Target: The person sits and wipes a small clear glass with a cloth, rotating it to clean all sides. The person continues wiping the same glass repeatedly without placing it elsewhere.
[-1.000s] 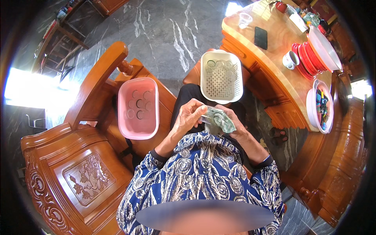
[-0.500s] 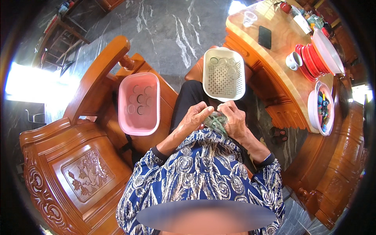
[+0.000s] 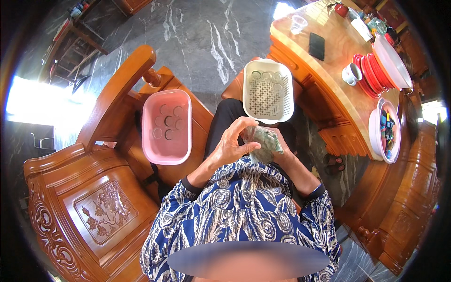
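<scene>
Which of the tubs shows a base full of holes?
The cream tub, between the pink tub and the table. The pink tub shows no such holes; in the pale tub, coloured items mostly hide the base.

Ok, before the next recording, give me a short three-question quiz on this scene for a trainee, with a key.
1. Multiple choice: what is the left hand touching?
A) a mug
B) a green cloth
C) a plastic cup

2. True or false: the phone lies on the table.

3. Pick one: which is farther to the person's left, the pink tub or the white basket?

Key:
1. B
2. True
3. The pink tub
</scene>
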Action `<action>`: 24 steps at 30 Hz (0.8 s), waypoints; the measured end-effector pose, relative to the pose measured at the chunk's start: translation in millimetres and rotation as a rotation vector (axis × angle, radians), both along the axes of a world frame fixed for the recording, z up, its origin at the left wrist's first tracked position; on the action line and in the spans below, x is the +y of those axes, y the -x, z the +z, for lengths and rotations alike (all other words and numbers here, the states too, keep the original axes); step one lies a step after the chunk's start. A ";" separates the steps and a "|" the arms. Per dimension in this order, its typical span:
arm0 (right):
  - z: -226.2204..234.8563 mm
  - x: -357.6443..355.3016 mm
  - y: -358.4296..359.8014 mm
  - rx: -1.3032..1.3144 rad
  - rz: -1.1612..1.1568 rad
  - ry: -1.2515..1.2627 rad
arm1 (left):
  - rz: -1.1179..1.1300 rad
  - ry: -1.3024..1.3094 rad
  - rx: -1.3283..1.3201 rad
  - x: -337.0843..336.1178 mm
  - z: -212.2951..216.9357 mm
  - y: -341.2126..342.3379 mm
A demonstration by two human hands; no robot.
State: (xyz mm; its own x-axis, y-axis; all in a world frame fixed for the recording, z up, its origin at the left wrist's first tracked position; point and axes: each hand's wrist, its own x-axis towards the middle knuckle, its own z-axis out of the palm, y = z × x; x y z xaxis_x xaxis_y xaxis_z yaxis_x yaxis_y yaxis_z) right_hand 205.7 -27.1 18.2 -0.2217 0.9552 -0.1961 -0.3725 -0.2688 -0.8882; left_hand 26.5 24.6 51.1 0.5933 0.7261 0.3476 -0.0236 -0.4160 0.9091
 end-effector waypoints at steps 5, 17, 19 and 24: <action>11.3 -7.5 0.6 0.163 0.001 0.026 | -0.021 -0.081 0.054 -0.4 4.2 1.7; 38.1 -10.2 -16.4 -1.350 -0.238 -1.031 | -0.155 0.656 0.136 -3.1 -6.2 7.0; 44.5 -8.4 -16.5 -1.454 -0.264 -1.173 | -0.142 0.600 0.087 -6.0 -6.6 5.1; 52.3 -4.0 -18.8 -1.376 -0.335 -1.161 | -0.223 0.641 -0.028 -6.0 8.5 2.9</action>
